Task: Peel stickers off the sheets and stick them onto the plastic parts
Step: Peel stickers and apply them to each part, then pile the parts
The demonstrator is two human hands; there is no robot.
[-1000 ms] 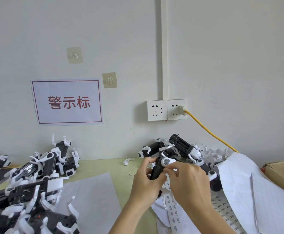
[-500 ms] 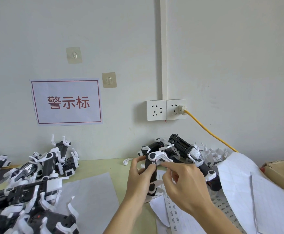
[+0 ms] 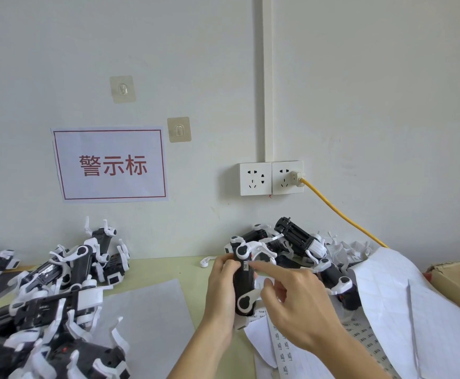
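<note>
One small white sticker (image 3: 246, 266) sits on the black-and-white plastic part (image 3: 244, 285) gripped by the left hand (image 3: 222, 289); right hand (image 3: 298, 302) fingertip presses it, with many parts left

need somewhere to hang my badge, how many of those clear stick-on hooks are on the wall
2. One clear hook is high on the wall above the red-lettered sign; the other hook is lower, by the sign's top right corner. None look hidden.

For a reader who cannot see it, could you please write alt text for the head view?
A person's left hand grips a black-and-white plastic part upright while the right hand presses its forefinger on a small sticker near the top. Similar parts are heaped left and behind, with sticker sheets on the table.
</note>
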